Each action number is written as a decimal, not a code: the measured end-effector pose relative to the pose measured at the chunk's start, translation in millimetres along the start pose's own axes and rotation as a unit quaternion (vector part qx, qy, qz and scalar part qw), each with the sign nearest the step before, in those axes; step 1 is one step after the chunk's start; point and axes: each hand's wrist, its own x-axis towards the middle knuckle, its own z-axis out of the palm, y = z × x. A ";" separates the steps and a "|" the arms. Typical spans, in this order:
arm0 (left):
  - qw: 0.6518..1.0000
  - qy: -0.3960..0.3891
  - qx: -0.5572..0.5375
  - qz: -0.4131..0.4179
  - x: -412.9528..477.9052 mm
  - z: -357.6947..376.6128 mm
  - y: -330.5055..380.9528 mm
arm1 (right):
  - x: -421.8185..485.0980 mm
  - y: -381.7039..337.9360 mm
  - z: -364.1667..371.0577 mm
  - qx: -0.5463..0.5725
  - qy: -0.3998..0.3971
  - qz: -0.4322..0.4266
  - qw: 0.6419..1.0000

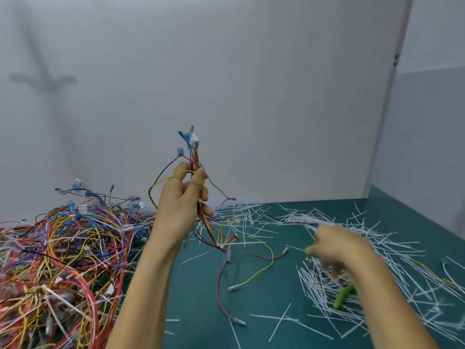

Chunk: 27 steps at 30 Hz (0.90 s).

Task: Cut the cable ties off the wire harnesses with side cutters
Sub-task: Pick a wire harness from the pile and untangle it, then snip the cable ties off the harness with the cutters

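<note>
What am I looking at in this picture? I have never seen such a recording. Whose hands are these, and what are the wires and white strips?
There is no machine here: one camera on a person's head looks down at their two bare hands. The left hand holds one wire harness upright. The right hand is blurred above a heap of white cut cable ties; a green handle, probably the side cutters, lies there. A big pile of harnesses lies left on the green mat.
</note>
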 end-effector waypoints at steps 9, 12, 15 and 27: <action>0.993 -0.093 -0.056 -0.046 -6.1 11.5 7.7 | -1.8 57.9 -1.4 0.174 -0.180 0.145 0.957; 0.994 -0.079 -0.054 -0.056 -5.5 12.0 7.0 | 8.3 45.7 7.6 0.102 -0.151 0.115 0.977; 0.994 -0.069 -0.053 -0.068 -4.4 12.7 6.7 | 13.1 29.3 14.6 0.100 -0.115 0.103 0.983; 0.993 -0.069 -0.041 -0.087 -6.5 21.4 6.7 | 11.3 -8.4 14.0 0.092 0.131 0.012 0.987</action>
